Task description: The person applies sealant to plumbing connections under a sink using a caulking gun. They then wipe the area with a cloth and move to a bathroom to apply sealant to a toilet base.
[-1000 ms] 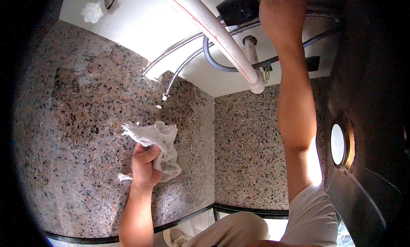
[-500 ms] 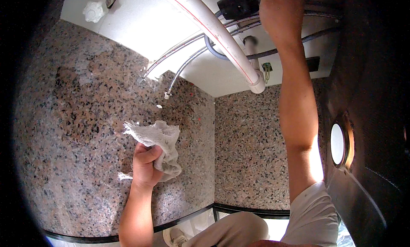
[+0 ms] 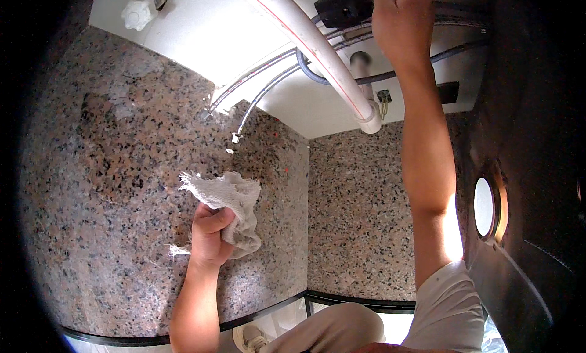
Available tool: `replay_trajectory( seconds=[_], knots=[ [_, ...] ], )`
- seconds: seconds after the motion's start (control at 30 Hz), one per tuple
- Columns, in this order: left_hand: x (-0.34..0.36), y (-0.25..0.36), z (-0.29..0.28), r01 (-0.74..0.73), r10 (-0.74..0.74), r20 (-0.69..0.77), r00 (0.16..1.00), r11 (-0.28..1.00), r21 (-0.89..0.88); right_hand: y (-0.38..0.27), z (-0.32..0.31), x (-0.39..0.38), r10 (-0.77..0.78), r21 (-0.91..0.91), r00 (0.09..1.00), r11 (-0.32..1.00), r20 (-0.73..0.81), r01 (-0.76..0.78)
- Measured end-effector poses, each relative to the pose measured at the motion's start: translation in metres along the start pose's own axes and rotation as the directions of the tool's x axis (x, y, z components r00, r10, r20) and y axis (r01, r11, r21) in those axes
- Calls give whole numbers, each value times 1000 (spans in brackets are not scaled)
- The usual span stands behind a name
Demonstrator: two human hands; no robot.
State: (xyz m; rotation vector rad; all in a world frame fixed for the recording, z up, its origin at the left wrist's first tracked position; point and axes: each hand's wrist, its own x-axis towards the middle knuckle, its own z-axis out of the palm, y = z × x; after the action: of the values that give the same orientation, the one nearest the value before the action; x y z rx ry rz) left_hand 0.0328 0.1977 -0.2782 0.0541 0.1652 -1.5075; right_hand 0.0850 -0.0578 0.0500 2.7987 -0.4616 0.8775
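Bunched white frayed cloth is held in my left hand, lower left of the middle, over a speckled stone surface. My right hand reaches to the top edge, fingers closed on something I cannot make out, just right of a black fitting. Behind my right hand and forearm run a dark hose and braided hoses. A white plastic pipe with a red stripe slants down left of that arm. A braided hose end dangles above the cloth.
A white valve knob is on the white wall at upper left. A dark panel with a round opening borders my right side. My bent leg and shoe show at the bottom, below a dark edge.
My left hand and the cloth have shifted slightly to the right in the view. My right arm also appears slightly further right, with its hand still at the top.
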Motion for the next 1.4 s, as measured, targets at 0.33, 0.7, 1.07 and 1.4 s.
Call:
replay_trajectory(
  seconds=[0.33,0.7,1.07,1.4],
  knots=[
    [0,-1,-2,6,-6,7,1000,1000,-2,9,1,-2,-32,-25,999,999,9,32],
    [-1,0,-3,19,-19,17,1000,999,-29,19,0,-7,-211,-111,976,970,56,216],
    [-1,-3,-2,19,-19,-9,1000,1000,-2,16,1,-1,-166,-155,986,973,31,169],
    [0,-3,-4,18,-18,19,1000,1000,9,17,2,-1,-214,-222,976,951,29,215]
  ],
)
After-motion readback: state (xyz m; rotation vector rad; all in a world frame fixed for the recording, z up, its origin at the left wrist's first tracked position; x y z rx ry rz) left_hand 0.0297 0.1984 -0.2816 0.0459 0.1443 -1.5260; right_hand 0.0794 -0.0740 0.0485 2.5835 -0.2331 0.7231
